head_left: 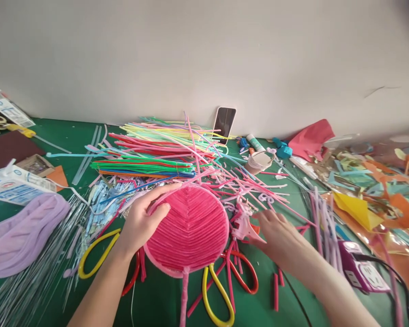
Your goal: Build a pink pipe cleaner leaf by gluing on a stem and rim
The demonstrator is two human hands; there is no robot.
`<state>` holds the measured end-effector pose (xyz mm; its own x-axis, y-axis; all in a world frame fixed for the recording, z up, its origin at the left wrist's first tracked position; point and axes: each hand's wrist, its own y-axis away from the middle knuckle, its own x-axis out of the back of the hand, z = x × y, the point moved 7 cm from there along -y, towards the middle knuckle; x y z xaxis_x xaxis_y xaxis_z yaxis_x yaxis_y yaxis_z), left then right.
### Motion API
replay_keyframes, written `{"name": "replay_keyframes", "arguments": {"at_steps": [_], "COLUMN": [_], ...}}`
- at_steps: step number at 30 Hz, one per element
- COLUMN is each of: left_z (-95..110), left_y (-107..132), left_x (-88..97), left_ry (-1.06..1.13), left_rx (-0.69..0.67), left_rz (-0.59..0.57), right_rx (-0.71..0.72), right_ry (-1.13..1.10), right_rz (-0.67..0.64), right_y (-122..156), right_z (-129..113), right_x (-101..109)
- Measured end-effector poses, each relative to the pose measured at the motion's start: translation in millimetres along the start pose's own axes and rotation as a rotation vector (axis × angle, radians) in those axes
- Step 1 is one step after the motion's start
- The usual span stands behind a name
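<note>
My left hand (146, 218) grips the upper left edge of a round, deep-pink leaf shape (187, 227) made of pipe cleaners, thumb on its face. Its rows slant down from a central vein, and a pink wrapped stem (184, 295) points toward me. To the right, my right hand (276, 236) is closed around the back part of a light-pink hot glue gun (242, 225); the fingers partly hide it. Yellow-handled scissors (218, 299) and red-handled scissors (250, 277) lie around the leaf, their blades covered. Pink pipe cleaner pieces (276, 290) are scattered nearby.
Bundles of coloured pipe cleaners (150, 165) lie behind the leaf. A phone (225, 122) leans against the wall. A paper cup (259, 161) stands at back right. A purple power strip (363, 268) with cords lies right. Lilac shapes (27, 231) and silvery wires (47, 254) lie left.
</note>
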<state>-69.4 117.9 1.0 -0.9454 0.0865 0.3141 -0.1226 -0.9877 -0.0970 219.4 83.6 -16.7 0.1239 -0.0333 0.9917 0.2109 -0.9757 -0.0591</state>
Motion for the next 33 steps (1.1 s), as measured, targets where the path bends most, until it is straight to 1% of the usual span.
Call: {"name": "replay_keyframes", "arguments": {"at_steps": [1,2,4,5,6,7,10,12,15,18,22,25,26,28,31,33], "left_z": [0,0,0,0,1,1,2,2,2,3,1,3,4,1,-4,-7], "left_y": [0,0,1,1,1,2,3,4,5,5,5,6,6,7,6,4], "left_x": [-0.2,-0.8,-2.4,-3.1,-3.6,-3.8,-4.0,-3.6,-1.7,-0.5,-3.5,-1.9,-1.1,-0.9,-2.5,-0.7], "left_ry": [0.007,0.016,0.040,0.052,0.061,0.065,0.058,0.052,0.045,0.053,0.159,0.166,0.165,0.202,0.348,0.417], "left_rx": [0.000,0.002,0.004,0.007,0.011,0.015,0.018,0.014,0.005,-0.002,0.070,0.093,0.111,0.189,0.335,0.401], "left_rz": [-0.001,-0.005,-0.019,-0.024,-0.027,-0.028,-0.033,-0.035,-0.016,0.002,-0.030,-0.030,-0.032,-0.057,-0.101,-0.089], "right_rx": [0.024,0.047,0.080,0.101,0.111,0.125,0.133,0.110,0.065,0.048,0.071,0.097,0.096,0.072,0.027,-0.005], "right_ry": [-0.019,-0.082,-0.265,-0.349,-0.438,-0.536,-0.751,-0.820,-0.885,-0.923,-0.956,-1.029,-1.061,-1.127,-1.211,-1.250], "right_rz": [0.017,0.060,0.214,0.276,0.289,0.278,0.140,0.088,0.057,0.039,0.026,-0.040,-0.071,-0.142,-0.227,-0.261], "right_y": [-8,-17,-39,-50,-62,-72,-95,-99,-97,-95,-96,-97,-97,-98,-100,-103], "right_z": [-8,-17,-39,-51,-61,-71,-90,-92,-88,-87,-90,-95,-96,-98,-99,-99], "right_x": [12,28,61,73,79,80,65,54,46,43,45,43,42,36,24,16]}}
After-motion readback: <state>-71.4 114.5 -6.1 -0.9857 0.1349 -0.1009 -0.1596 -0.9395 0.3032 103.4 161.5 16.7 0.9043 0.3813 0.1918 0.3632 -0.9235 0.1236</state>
